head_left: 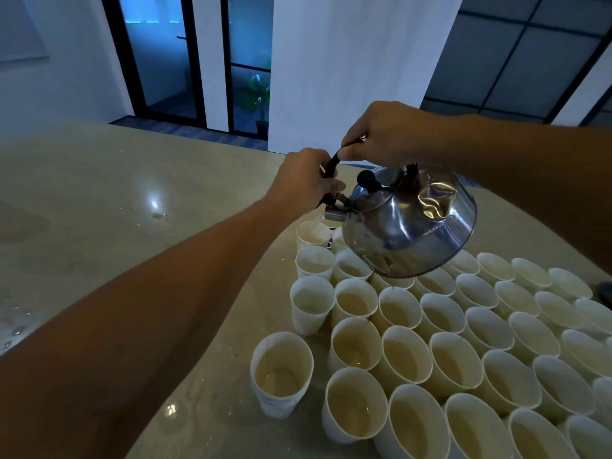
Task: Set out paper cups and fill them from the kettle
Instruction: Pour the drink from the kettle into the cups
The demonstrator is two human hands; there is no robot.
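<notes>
A shiny steel kettle (410, 220) with a black lid knob hangs tilted to the left above the far end of a block of white paper cups (440, 329). My right hand (390, 134) grips the top of its black handle. My left hand (308, 180) holds the handle's lower front end, beside the spout. The spout points down at the farthest cup (313, 233) in the left column. Several of the near cups hold clear water. One cup (281, 372) stands apart at the front left.
The cups stand on a glossy beige table (99, 207) with water drops on its left side. A dark object (604, 289) shows at the right edge. A white pillar and dark glass doors are beyond the table's far edge.
</notes>
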